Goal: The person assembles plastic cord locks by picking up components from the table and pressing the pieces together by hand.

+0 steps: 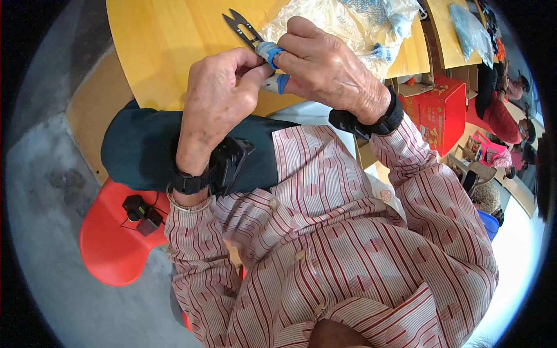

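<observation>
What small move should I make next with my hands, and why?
Probably turn the left hand slightly so its pinch shows. It sits close beside the right hand, which holds the black-bladed snips, and I can't tell whether anything is in that pinch. The blades point away from it, so a small turn seems reasonable.

Black snips [253,40] (blades parted) in the right hand [331,66] over a yellow table [165,43].
</observation>
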`<state>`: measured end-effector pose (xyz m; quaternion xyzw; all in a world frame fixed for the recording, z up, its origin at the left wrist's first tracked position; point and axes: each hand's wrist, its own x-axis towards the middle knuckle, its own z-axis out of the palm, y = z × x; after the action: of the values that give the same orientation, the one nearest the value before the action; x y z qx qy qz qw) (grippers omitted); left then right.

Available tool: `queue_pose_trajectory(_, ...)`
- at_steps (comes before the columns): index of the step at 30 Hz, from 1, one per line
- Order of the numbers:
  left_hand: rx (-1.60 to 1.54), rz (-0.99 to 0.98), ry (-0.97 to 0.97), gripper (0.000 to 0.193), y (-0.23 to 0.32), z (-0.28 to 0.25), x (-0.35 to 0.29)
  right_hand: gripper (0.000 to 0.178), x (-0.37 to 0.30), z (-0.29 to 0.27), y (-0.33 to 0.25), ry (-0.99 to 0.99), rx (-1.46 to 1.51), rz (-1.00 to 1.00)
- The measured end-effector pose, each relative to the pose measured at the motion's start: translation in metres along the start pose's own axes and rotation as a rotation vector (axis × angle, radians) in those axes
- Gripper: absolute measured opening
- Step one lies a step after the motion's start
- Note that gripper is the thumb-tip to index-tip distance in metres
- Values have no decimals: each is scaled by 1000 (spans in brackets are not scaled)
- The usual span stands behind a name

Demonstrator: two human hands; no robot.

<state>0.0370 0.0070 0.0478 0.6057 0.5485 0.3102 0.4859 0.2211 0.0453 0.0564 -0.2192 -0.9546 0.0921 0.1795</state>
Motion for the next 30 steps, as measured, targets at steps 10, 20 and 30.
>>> queue_pose_trajectory(10,107,-14,39,16,-2,4,2,31,3,4,-3,-14,-40,57)
queue_pose_trajectory(20,-232,-73,-13,21,-11,-1,1,32,2,-2,3,76,45,49)
queue_pose_trajectory(30,-476,-129,-59,28,-8,-7,0,30,-1,0,10,159,102,70)
